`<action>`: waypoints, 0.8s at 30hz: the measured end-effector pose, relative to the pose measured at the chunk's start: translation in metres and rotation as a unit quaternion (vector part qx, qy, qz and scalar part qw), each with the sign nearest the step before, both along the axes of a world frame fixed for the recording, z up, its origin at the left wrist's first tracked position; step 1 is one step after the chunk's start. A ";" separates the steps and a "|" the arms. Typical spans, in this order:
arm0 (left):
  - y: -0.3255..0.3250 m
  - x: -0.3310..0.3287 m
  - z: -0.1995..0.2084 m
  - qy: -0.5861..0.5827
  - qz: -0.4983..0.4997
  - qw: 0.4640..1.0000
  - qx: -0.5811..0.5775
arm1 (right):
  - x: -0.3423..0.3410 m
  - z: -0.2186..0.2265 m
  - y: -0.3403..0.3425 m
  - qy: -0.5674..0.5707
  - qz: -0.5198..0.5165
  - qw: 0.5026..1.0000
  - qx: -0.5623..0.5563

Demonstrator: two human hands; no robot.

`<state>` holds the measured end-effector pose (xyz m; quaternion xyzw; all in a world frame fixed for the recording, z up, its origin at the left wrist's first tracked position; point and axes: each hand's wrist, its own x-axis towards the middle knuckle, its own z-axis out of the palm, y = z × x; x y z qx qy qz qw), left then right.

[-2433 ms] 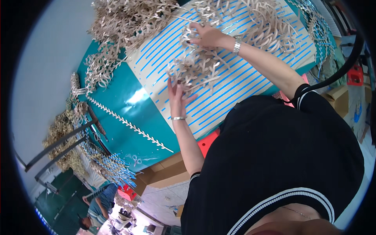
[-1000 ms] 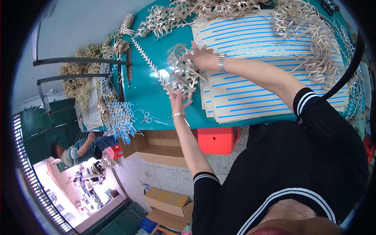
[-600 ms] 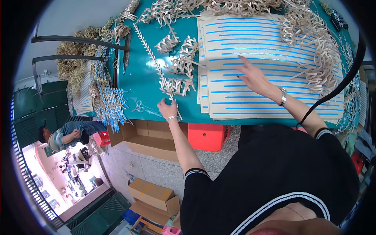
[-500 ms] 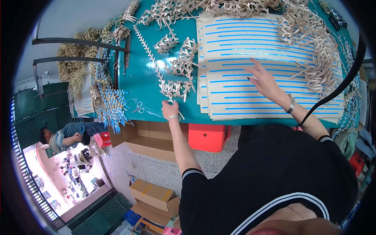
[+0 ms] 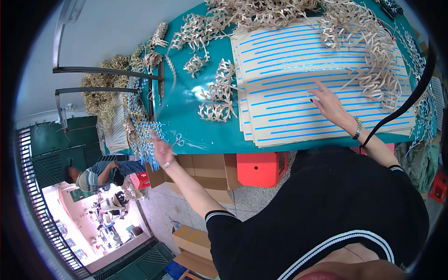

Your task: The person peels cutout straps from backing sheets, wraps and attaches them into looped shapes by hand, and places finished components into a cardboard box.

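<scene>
Left hand [image 5: 161, 150] at left centre of frame, past the teal tabletop [image 5: 186, 116] edge; blurred, fingers appear closed on a thin strip [image 5: 164, 100] running up from them, though the grip cannot be confirmed. Right hand [image 5: 329, 102] at right centre lies flat on the stack of blue-striped cream sheets [image 5: 298, 65], fingers apart, clamped on nothing. Small scissors [image 5: 178, 138] just beside left hand. Red box [image 5: 261, 168] and brown cardboard carton [image 5: 205, 170] below tabletop edge, partly hidden.
</scene>
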<state>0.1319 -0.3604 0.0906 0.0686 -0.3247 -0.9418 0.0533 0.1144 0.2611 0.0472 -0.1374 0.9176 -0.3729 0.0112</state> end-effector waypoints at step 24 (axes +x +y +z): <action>0.655 0.044 -0.066 -0.099 -0.468 0.856 0.198 | 0.148 0.042 0.232 -0.190 -0.101 0.949 -0.232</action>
